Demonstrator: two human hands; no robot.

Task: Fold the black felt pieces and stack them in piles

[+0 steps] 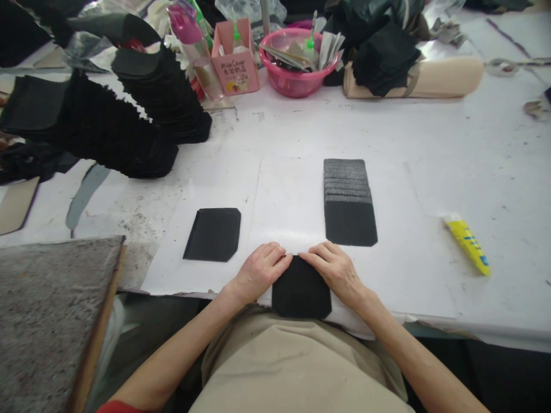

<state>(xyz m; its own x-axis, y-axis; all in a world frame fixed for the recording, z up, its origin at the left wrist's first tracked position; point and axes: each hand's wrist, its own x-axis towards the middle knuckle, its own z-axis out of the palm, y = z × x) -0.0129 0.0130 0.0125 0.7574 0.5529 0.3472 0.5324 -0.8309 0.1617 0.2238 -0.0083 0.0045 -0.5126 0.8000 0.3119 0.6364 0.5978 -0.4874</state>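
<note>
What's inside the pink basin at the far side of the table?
In the pink basin, a green-tipped bottle, whitish strips and some flat items show, too blurred to name. Its bottom, and anything beneath these, is covered.

Workshop, scuffed white worktable point(430, 149), 2 leaning stacks of black cut pieces point(118, 129), roll of beige material point(445, 77)
</note>
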